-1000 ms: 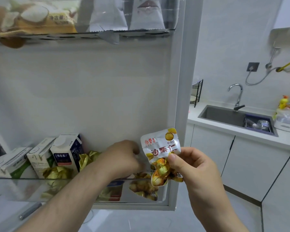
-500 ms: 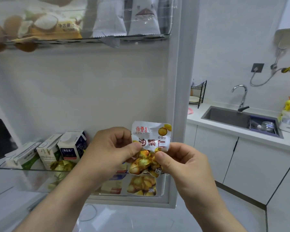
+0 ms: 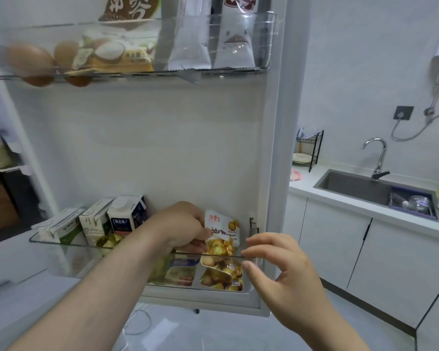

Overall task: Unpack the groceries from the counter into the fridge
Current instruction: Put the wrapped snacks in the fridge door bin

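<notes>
Open fridge door (image 3: 162,148): white inner panel, filling the left and centre of the frame. Kitchen counter (image 3: 340,201): white, right of the frame, over white cabinet doors (image 3: 335,239). Sink (image 3: 352,186): grey, set into the counter, with a chrome faucet (image 3: 376,155) behind it. Upper door shelf (image 3: 264,41): clear plastic, top of the frame, holding brown eggs (image 3: 29,59) at its left, a yellow food packet (image 3: 112,57) in the middle and white sachets (image 3: 235,39) standing at its right. Lower door shelf (image 3: 61,257): clear plastic, lower centre, holding three milk cartons (image 3: 123,216) side by side at its left and a chestnut packet already stored (image 3: 222,274) at its right end. Left hand (image 3: 180,226): reaches in from the lower left, fingers curled round the left edge of the held chestnut packet (image 3: 222,231). That packet stands upright over the right end of the lower door shelf, directly above the stored one, its lower edge about level with the shelf's front rim. Right hand (image 3: 284,272): lower right of centre, fingers loosely spread and grasping nothing, fingertips just beside the shelf's right end. Black wire dish rack (image 3: 313,150): on the counter's far left corner.
</notes>
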